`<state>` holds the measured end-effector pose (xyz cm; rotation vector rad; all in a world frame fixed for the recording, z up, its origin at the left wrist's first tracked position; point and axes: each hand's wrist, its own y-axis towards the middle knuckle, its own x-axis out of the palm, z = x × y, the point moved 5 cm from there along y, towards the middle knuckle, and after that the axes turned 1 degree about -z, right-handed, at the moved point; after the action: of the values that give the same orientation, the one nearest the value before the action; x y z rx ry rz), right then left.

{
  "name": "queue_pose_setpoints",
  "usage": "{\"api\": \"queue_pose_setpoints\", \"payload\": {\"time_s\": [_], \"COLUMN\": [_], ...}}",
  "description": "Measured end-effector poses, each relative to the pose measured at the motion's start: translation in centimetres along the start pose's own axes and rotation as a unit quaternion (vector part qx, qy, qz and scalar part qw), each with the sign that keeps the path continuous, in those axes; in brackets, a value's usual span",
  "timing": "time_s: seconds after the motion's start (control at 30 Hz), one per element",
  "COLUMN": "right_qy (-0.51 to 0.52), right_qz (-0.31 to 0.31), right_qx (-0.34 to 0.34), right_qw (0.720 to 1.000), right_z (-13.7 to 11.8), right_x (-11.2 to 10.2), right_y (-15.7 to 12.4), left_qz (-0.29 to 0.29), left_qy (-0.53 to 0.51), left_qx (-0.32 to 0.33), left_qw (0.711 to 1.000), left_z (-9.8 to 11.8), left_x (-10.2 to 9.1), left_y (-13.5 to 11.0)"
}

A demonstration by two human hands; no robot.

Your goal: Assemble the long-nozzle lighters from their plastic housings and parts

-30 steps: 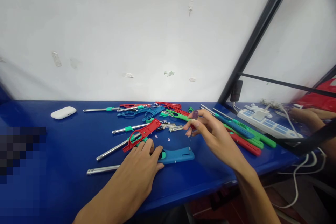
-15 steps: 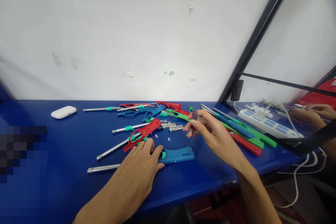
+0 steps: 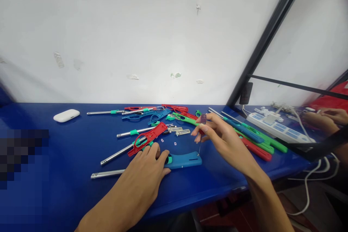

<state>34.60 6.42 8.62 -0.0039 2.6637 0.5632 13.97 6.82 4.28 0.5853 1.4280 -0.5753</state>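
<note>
A blue long-nosed lighter (image 3: 186, 160) with a metal tube lies flat near the table's front edge. My left hand (image 3: 149, 168) is closed over its middle and presses it to the table. A screwdriver (image 3: 203, 119) with a dark purple handle is pinched in the fingers of my right hand (image 3: 221, 137). Its thin shaft points down, with the tip at the right end of the blue lighter's handle. Beyond my left hand lie an open red lighter shell (image 3: 149, 139), metal tubes (image 3: 119, 154) with green collars, and small clear fuel tanks (image 3: 182, 132).
More blue, green and red lighters (image 3: 254, 146) lie to the right, beside a white power strip (image 3: 280, 127). A white earbud case (image 3: 66, 115) sits at the left. A black frame post (image 3: 261, 47) rises at the right; past it show another person's hands (image 3: 331, 116).
The screwdriver's handle has shifted slightly right, together with my right hand. My left hand and the blue lighter stay in place.
</note>
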Motion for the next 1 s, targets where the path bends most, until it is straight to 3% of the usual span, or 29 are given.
{"api": "queue_pose_setpoints", "payload": {"time_s": [0.67,1.0], "right_qy": [-0.026,-0.071], "right_qz": [-0.026,0.018], "right_qx": [0.006,-0.046], "right_qw": [0.999,0.996], "right_z": [-0.83,-0.91], "right_x": [0.07,-0.44], "right_y": [-0.25,-0.3], "left_qz": [0.003,0.012], "left_qy": [-0.004,-0.004], "left_qx": [0.002,0.005], "left_qw": [1.0,1.0], "left_z": [-0.01,-0.35], "left_x": [0.13,0.79], "left_y": [0.18,-0.05]}}
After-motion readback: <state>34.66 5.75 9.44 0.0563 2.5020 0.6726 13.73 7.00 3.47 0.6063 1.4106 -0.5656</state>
